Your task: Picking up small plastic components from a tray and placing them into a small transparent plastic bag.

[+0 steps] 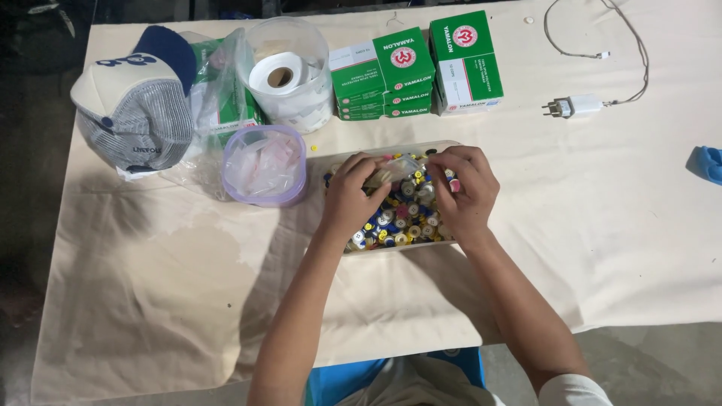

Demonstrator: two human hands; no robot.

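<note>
A clear shallow tray (444,145) holds several small round pieces in blue, yellow, silver and pink (406,218). Both my hands are over it. My left hand (347,197) pinches the left end of a small clear plastic bag (396,168). At the bag's right end, the bent fingers of my right hand (468,192) touch it. Whether anything is inside the bag cannot be made out.
A round purple-rimmed tub with plastic bags (264,165) sits left of the tray. Behind stand a clear tub with a label roll (288,74), green-and-white boxes (417,68) and a cap (139,101). A white charger and cable (573,106) lie at right, a blue object (707,163) at the edge.
</note>
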